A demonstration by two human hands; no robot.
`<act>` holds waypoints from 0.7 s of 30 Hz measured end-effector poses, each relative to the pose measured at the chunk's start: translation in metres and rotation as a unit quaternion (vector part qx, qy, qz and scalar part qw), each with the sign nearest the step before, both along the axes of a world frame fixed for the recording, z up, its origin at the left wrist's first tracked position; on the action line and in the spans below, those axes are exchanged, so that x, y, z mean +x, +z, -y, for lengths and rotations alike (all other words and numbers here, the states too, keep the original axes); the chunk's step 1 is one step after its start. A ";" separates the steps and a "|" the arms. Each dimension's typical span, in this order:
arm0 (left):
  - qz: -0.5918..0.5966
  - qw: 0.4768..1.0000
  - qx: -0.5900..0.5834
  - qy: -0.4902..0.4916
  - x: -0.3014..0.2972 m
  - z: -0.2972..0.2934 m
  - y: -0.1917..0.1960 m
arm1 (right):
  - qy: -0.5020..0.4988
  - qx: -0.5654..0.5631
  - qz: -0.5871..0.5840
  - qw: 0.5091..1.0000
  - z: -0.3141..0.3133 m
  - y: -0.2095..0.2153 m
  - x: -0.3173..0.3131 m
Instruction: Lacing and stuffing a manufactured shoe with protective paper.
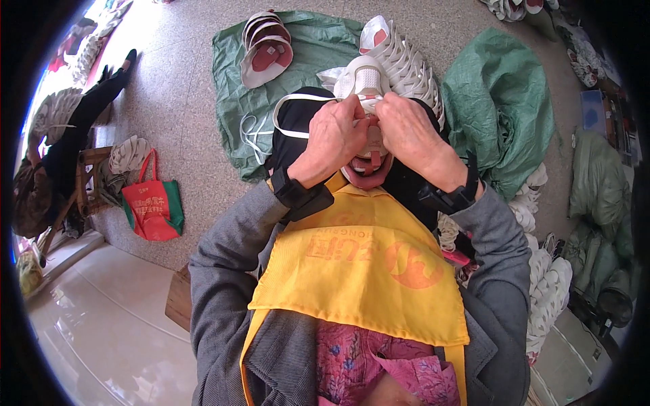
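Note:
A white sneaker (362, 78) with a pink lining lies over my lap, its toe pointing away from me and its pink-edged opening toward me. My left hand (332, 139) pinches at its lacing area, closed on a white shoelace (288, 101) that loops out to the left over my dark trouser leg. From the other side my right hand (414, 141) is closed on the edge of the sneaker's lacing area, its fingertips almost meeting the left ones. The fingertips partly hide the eyelets and the lace between them.
Green woven sheeting (230, 88) lies on the floor ahead, bearing a stack of shoe uppers (267, 57) and a row of laced white shoes (409, 74). A crumpled green sack (501, 108) is at right. A red bag (154, 206) stands left, near another person (68, 135).

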State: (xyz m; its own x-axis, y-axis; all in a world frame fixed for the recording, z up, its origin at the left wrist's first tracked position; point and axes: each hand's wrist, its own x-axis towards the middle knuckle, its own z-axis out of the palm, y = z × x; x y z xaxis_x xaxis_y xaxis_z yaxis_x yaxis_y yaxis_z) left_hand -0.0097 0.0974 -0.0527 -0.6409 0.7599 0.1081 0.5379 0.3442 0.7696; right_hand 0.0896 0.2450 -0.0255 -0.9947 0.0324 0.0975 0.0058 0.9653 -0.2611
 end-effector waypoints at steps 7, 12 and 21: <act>0.078 0.996 -0.002 -0.044 -0.015 0.006 0.004 | 0.031 -0.025 0.033 0.999 -0.008 0.013 -0.002; 0.117 0.986 0.050 -0.107 -0.043 0.025 0.003 | 0.010 -0.063 0.109 0.992 -0.039 0.031 0.014; 0.035 0.989 0.116 -0.088 -0.089 0.059 0.040 | -0.063 -0.638 0.105 0.761 -0.068 0.045 0.043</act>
State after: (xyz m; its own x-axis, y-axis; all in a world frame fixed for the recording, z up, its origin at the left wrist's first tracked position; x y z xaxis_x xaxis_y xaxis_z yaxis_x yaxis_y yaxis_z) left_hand -0.0985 0.0387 -0.0123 -0.5126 0.8205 0.2531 0.5172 0.0598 0.8538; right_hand 0.1331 0.3130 0.0196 -0.9653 0.0643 -0.2529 0.2473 -0.0838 -0.9653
